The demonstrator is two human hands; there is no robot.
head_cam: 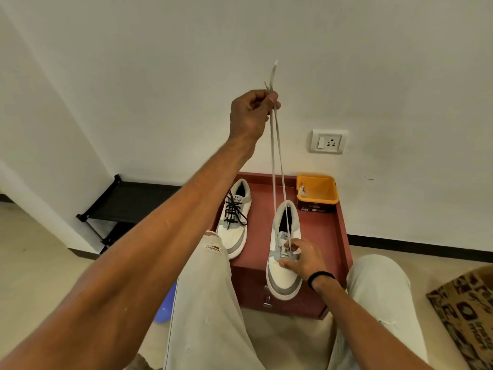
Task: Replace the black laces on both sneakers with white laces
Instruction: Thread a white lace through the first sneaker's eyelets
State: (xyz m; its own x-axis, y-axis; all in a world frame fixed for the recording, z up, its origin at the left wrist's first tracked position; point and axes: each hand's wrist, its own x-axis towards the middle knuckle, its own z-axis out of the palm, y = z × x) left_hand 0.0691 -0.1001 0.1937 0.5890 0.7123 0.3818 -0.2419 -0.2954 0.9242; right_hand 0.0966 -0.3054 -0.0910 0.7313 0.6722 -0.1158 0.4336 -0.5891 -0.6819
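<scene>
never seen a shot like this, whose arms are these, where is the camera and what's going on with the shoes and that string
There is no machine here. The single picture comes from a wide-angle camera worn on a person's head, looking forward and down, so the arms and the knees in pale trousers are the wearer's own.

In front sits a low red cabinet against the wall. On it are two grey and white sneakers. The left sneaker has black laces in it. The right sneaker has a white lace threaded through its lowest eyelets.

The left hand is raised high and pinches both ends of that lace together, pulling the two strands taut. The right hand rests on the front of the right sneaker, fingers at the eyelets.

At the back of the cabinet stands an orange tub with what looks like another coiled white lace inside.
</scene>
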